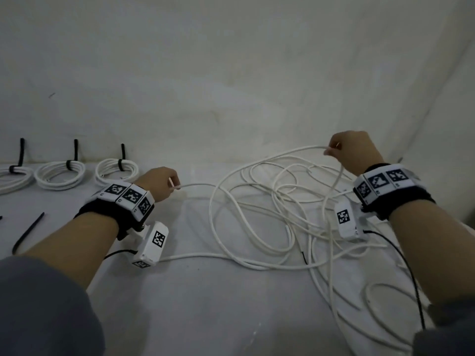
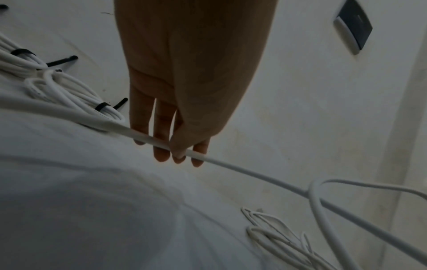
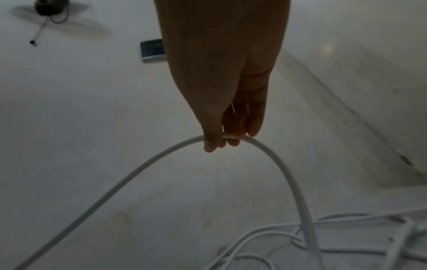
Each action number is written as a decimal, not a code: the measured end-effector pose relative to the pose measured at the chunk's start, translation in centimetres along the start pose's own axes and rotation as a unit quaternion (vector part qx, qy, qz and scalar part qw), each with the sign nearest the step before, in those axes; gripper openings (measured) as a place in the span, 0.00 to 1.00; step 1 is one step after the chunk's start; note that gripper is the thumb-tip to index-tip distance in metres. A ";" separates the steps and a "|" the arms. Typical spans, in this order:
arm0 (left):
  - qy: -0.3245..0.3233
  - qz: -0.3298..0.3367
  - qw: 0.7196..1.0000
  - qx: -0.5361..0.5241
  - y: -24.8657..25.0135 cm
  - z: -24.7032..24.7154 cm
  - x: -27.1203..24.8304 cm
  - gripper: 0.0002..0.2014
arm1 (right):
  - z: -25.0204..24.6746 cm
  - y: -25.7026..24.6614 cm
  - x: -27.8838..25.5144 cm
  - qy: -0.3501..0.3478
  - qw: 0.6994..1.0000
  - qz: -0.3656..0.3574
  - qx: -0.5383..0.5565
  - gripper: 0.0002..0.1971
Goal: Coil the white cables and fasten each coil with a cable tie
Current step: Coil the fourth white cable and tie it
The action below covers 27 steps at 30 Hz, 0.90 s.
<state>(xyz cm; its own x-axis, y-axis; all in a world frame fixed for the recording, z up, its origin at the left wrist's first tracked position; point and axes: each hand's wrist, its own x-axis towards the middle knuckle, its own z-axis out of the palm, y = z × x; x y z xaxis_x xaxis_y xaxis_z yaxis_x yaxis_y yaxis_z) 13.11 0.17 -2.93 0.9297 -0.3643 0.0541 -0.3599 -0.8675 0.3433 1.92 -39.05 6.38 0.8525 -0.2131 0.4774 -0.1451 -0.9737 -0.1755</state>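
Observation:
A loose tangle of white cables (image 1: 277,222) sprawls over the white surface at centre right. My left hand (image 1: 164,183) pinches one white cable (image 2: 242,171) near its end, thumb against fingertips (image 2: 177,155). My right hand (image 1: 352,152) is raised above the tangle and pinches a cable (image 3: 272,155) that arches down on both sides of it. Three finished coils (image 1: 117,170) (image 1: 60,174) (image 1: 14,176) lie at the back left, each bound by a black cable tie (image 1: 120,164).
Loose black cable ties (image 1: 27,233) lie on the surface at the left near my forearm. A white wall rises right behind the coils and another closes in at the right. A dark wall plate (image 2: 353,25) sits high on the wall. Black sensor leads (image 1: 408,276) trail from my wrists.

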 end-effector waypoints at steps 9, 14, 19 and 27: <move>-0.083 -0.018 0.962 -0.258 4.8 0.4 -1.7 0.19 | 5.2 -1.7 -2.0 -0.047 0.998 -0.035 0.038 0.09; -0.223 0.012 0.969 -0.105 7.5 0.0 -3.6 0.16 | 3.9 -5.7 -5.5 -0.075 0.981 -0.116 0.134 0.03; -0.220 0.132 0.961 -0.107 8.4 0.8 -4.8 0.06 | 2.5 -10.8 -12.2 -0.394 0.877 -0.247 0.123 0.06; -0.268 0.238 0.933 0.021 12.6 3.4 -9.9 0.14 | 4.2 -11.2 -13.4 -0.413 0.875 -0.251 -0.020 0.10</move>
<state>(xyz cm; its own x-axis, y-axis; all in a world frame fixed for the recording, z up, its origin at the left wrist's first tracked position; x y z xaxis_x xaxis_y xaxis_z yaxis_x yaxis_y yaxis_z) -0.93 -8.27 -2.35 0.4954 -0.8191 -0.2892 -0.7358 -0.5727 0.3614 -5.77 -24.98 -1.67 0.8836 0.3573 -0.3027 0.3487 -0.9335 -0.0841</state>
